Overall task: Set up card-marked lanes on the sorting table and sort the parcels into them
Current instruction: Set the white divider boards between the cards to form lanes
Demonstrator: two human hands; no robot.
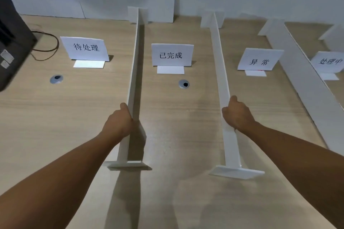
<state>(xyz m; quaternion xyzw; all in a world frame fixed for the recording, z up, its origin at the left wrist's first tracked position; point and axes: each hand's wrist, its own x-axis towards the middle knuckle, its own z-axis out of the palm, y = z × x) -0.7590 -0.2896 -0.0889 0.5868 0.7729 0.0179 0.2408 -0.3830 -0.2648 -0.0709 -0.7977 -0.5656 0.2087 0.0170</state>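
I think the person is lining up two white walls to make the lanes. To do this well, the first wall (135,65) on the left should be sliding slowly with its foot flat on the table (46,117). That way it is not tipping onto the first card (85,47) standing beside it. The second wall (219,57) should be running side by side with the first. That leaves the middle card (171,55) between them, with room for parcels. Further right, the third card (259,60), a third wall (297,72) and a fourth card (329,61) are standing up, and nothing should be bumping them. No parcels are showing.

The left hand (118,123) is gripping the top edge of the first wall near its front end. Its thumb is pressing on the left side, and its fingers are going over the top, out of sight. The right hand (237,115) is gripping the top edge of the second wall, with its fingers curling over to the left side and its thumb pointing up. Both bare arms are reaching forward, almost straight.
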